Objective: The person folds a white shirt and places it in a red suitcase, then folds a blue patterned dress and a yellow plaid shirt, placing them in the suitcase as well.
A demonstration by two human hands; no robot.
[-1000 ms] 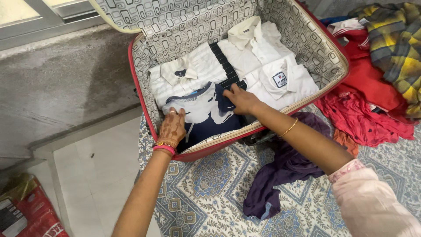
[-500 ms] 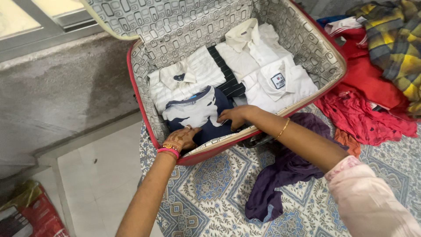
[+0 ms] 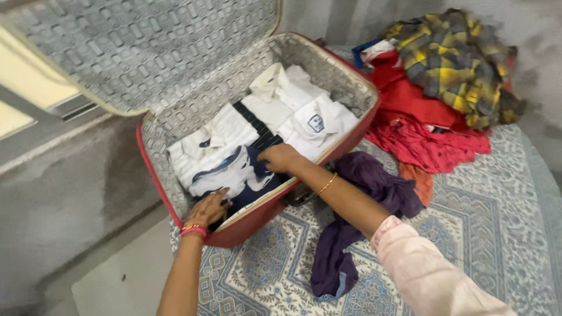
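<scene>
Both hands are down in the open red suitcase (image 3: 257, 219), seating a folded navy-and-white T-shirt (image 3: 237, 175) into its near left corner. The left hand (image 3: 208, 209) lies on the shirt's near edge by the case wall, fingers curled and partly hidden, so whether it grips the cloth or only presses it cannot be told. The right hand (image 3: 280, 158) lies flat, fingers loosely spread, on the shirt's right side, pinching nothing that shows. By the look of it this is the tucking-in stage: the garment is already inside, and what it calls for next is smoothing its edges down level with the neighbours.

The suitcase rests on a bed with a blue patterned bedsheet (image 3: 468, 222), its lid (image 3: 146, 52) standing open at the far left. Inside, just beyond the T-shirt, lies a folded white striped shirt (image 3: 213, 140); a dark striped garment (image 3: 257, 130) runs between the two rows; at the right lie two folded white collared shirts (image 3: 298, 108), the nearer with a chest badge.

Outside, a crumpled purple garment (image 3: 363, 205) lies near the right forearm. Farther right is a heap of red clothes (image 3: 421, 129) with a yellow plaid garment (image 3: 456, 58) on top.
</scene>
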